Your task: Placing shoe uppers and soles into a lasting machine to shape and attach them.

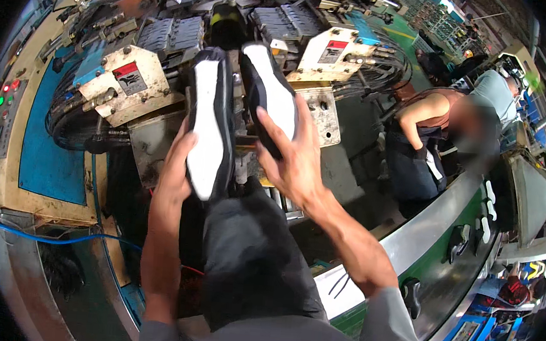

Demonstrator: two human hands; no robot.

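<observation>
Two black shoe uppers, undersides up, are in front of me with their long white bottoms showing. My left hand (176,160) grips the left shoe upper (207,124) along its left side, the thumb at the edge of the white bottom. The right shoe upper (270,93) is in my right hand (298,163), tilted with its far end to the left. The right thumb and fingers lie around its near part. Both uppers are held side by side, a narrow gap between them. Fingers under the shoes are hidden.
Beyond the shoes stands a machine with cream metal brackets (327,54), hoses and a dark central head (226,27). Left is a control panel (3,111) with lit buttons. A green conveyor belt (429,260) bearing shoes runs along my right. Another person (434,113) works there holding a shoe.
</observation>
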